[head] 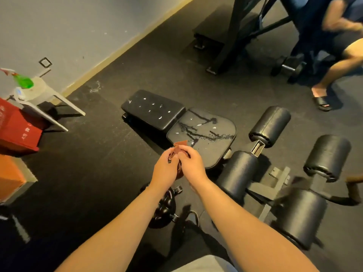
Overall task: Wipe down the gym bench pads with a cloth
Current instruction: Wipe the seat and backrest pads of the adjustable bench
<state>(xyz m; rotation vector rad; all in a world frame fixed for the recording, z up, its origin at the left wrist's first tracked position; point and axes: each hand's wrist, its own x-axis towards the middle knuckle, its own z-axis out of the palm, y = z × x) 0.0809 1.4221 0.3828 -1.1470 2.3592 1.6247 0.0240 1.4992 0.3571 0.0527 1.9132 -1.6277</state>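
Head view: your L hand [164, 168] and R hand [192, 163] both grip the bunched cloth [180, 146], fingers curled round it, at near-left edge of wet seat pad [208, 134]; back pad [153, 108] adjoins, far-left.

open floor [94, 158] is seen left of the seat pad [208, 138] and back pad [155, 108]. the right side is blocked by roller pads [270, 124], one just beside the seat pad. a chair [45, 95] and red box [17, 130] are noted well apart, leftward.
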